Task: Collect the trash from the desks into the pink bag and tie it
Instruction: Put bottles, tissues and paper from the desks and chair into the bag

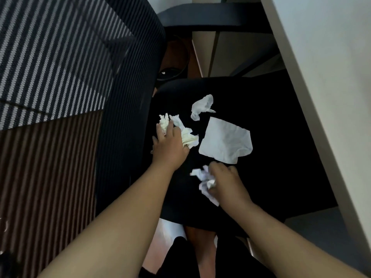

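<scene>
A striped mesh chair back (pixel 60 77) fills the picture from 8 to 11 o'clock, standing close on the left and walling off that side of the seat. The pale bench (pixel 331 77) slants down from 1 to 4 o'clock, its edge overhanging the right side of the seat. Between them lies the black chair seat (pixel 281 157), and the trash is scattered on it. A dark armrest (pixel 200 19) crosses at 12 o'clock, with brown floor (pixel 176 53) showing below it.

Near the middle of the seat lies an almost flat tissue (pixel 224 141), untouched. At its 11 o'clock, a little apart, sits a loosely twisted tissue (pixel 201 106), also free.

Both bare forearms reach in from 6 o'clock. The left hand (pixel 169 145), at 9 o'clock from the flat tissue, has its fingers curled over a crumpled yellowish wad (pixel 188 137), gripping it against the seat close beside the chair back. The right hand (pixel 226 181), at 6 o'clock from the flat tissue and just beside its lower edge, is closed round a crumpled white wad (pixel 204 183), which bulges out on the hand's left side.
</scene>
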